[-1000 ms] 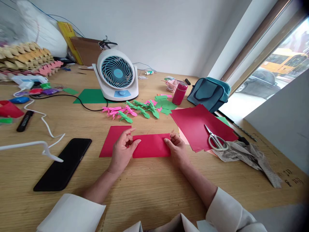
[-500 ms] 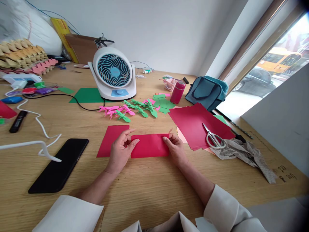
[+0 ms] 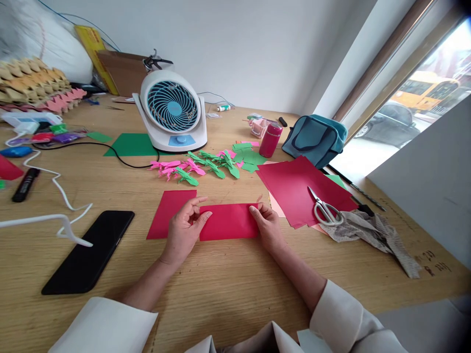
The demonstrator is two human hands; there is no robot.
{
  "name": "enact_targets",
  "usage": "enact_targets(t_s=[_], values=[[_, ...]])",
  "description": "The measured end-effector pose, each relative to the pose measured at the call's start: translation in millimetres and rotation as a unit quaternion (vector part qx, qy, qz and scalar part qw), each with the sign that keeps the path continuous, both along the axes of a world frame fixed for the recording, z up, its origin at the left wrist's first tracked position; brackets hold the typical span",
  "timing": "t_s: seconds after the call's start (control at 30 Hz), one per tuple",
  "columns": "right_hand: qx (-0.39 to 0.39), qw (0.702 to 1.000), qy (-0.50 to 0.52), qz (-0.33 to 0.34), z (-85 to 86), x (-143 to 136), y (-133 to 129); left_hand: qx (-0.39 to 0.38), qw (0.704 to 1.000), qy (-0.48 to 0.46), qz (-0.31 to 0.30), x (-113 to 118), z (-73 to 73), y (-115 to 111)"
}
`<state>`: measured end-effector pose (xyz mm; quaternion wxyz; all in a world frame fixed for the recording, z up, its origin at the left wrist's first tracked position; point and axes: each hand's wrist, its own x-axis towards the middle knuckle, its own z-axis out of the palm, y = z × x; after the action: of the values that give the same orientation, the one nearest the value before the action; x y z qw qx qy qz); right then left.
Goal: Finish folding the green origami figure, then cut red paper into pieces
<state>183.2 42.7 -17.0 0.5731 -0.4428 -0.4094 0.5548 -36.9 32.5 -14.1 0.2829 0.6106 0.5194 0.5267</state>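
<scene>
Nearest us, the pale wooden worktop [image 3: 235, 284] shows its grain between our forearms, so we have room to draw back. Just beyond, here's the thin red rectangular paper [image 3: 228, 223], stretched between our hands! Our left hand [image 3: 183, 229] pinches its left end between thumb and fingers; our right hand [image 3: 270, 226] pinches the upper right corner. It looks feather-light, crisp yet easily creased, perhaps a little slick; ends and corners seem the best holds, with gentle pressure. Out left, a flat red paper sheet [image 3: 162, 215] lies partly behind our left hand, tight quarters there. Right, silver scissors with white handles [image 3: 320, 202] rest on stacked dark-red sheets [image 3: 294, 189], apart from our right hand. Farther, pink and green paper figures [image 3: 195, 169] bound the room ahead.
</scene>
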Motion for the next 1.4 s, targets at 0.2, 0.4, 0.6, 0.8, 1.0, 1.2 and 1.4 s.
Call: enact_targets(t_s=[0.2, 0.4, 0.6, 0.8, 1.0, 1.2, 1.4], values=[[0.010, 1.000, 0.000, 0.001, 0.9, -0.5, -0.7, 0.004, 1.000, 0.007, 0.001, 0.1, 1.7, -1.1], [0.027, 0.998, -0.055, -0.013, -5.6, 1.8, 1.2, 0.004, 1.000, 0.007, -0.001, 0.9, 2.3, -0.5], [0.035, 0.998, -0.049, -0.001, -9.1, 3.9, 1.6, -0.036, 0.998, -0.045, -0.024, -0.2, -1.0, 2.0], [0.038, 0.997, -0.064, -0.014, -7.8, 3.4, 1.1, -0.094, 0.987, -0.119, -0.049, 1.8, 0.6, 3.3], [0.040, 0.998, -0.054, -0.005, -4.8, 2.4, -0.4, -0.120, 0.974, -0.180, -0.059, 5.8, 3.9, 1.2], [0.041, 0.997, -0.063, -0.012, -3.6, 0.6, -0.7, -0.109, 0.983, -0.145, -0.041, 5.6, 1.3, 1.3], [0.038, 0.996, -0.077, -0.013, -0.6, -0.1, -1.0, -0.099, 0.987, -0.122, -0.022, 4.0, -2.2, 1.7]])
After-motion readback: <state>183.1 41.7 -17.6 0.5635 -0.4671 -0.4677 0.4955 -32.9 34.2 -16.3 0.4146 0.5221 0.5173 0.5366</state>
